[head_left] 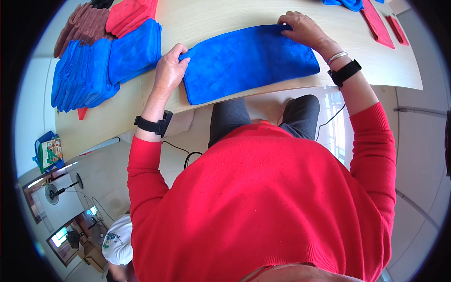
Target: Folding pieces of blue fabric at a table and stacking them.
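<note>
A blue cloth towel (249, 63), folded into a long strip, lies flat along the near edge of the pale table. At its upper left corner, my left hand (171, 68) is closed, pinching the fabric between thumb and fingers. My right hand (303, 30) reaches over the far edge near the right end, its thumb and fingers closed on that edge. The towel's right end curves down slightly past this hand. Both wrists wear black bands, and a silver bangle circles the right one.
Left on the table (188, 21) stand stacks of folded blue towels (77, 75), red towels (131, 16) and brown towels (82, 26). Red cloths (378, 26) lie at the far right. A person in a white shirt (120, 239) and a fan (52, 192) show at lower left.
</note>
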The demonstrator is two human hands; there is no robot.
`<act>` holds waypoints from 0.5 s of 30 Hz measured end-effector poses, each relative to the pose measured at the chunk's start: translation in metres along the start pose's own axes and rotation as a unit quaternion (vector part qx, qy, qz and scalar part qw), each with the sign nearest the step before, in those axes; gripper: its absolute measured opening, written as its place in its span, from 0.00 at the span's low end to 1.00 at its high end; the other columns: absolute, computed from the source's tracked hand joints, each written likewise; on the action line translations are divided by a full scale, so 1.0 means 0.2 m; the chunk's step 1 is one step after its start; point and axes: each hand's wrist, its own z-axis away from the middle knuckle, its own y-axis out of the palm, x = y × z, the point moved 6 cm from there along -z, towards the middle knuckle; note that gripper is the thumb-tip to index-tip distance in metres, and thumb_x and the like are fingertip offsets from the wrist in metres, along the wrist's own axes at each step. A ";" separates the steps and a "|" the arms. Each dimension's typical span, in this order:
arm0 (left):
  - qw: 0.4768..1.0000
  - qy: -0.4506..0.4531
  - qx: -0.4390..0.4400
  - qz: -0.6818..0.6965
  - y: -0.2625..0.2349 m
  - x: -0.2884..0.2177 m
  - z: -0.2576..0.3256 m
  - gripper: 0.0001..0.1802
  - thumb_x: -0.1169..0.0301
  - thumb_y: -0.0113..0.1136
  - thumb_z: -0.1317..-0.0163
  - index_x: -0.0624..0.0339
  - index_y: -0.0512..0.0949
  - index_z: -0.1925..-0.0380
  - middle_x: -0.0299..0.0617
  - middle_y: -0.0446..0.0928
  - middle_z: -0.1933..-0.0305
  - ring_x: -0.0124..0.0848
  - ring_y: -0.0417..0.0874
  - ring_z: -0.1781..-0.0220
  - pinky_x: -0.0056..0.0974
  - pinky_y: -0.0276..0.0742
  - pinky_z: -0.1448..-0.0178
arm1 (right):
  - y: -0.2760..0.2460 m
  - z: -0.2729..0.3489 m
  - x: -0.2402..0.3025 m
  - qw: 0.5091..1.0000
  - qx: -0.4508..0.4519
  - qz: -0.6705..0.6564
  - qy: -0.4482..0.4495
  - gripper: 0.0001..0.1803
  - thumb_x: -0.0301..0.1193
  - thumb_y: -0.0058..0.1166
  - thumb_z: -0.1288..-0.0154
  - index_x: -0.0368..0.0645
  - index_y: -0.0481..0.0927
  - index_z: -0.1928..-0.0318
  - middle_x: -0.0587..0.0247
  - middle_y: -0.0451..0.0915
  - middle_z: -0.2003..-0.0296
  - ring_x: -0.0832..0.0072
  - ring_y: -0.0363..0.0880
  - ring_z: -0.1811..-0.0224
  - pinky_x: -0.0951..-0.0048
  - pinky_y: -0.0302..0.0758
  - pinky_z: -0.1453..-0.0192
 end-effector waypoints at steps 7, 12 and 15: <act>0.998 0.034 0.001 -0.050 -0.03 -0.10 0.02 0.11 0.75 0.60 0.47 0.58 0.68 0.67 0.47 0.77 0.66 0.49 0.79 0.61 0.46 0.73 0.62 | -0.16 0.11 0.05 0.997 -0.072 -0.008 -0.018 0.08 0.27 0.55 0.43 0.43 0.75 0.61 0.59 0.77 0.62 0.60 0.78 0.57 0.67 0.77 0.53; 0.995 0.079 -0.001 -0.061 -0.03 -0.14 0.04 0.10 0.76 0.59 0.47 0.57 0.69 0.66 0.47 0.77 0.66 0.48 0.79 0.61 0.46 0.73 0.62 | -0.20 0.17 0.05 0.997 -0.061 0.045 0.010 0.09 0.30 0.52 0.39 0.46 0.77 0.58 0.60 0.79 0.61 0.62 0.79 0.55 0.67 0.77 0.52; 0.993 0.097 -0.013 -0.063 -0.04 -0.13 0.04 0.11 0.77 0.60 0.47 0.56 0.69 0.65 0.46 0.77 0.65 0.47 0.79 0.61 0.45 0.73 0.62 | -0.19 0.21 0.03 0.995 -0.083 0.062 -0.013 0.10 0.29 0.52 0.39 0.47 0.77 0.56 0.61 0.78 0.58 0.62 0.79 0.55 0.69 0.78 0.51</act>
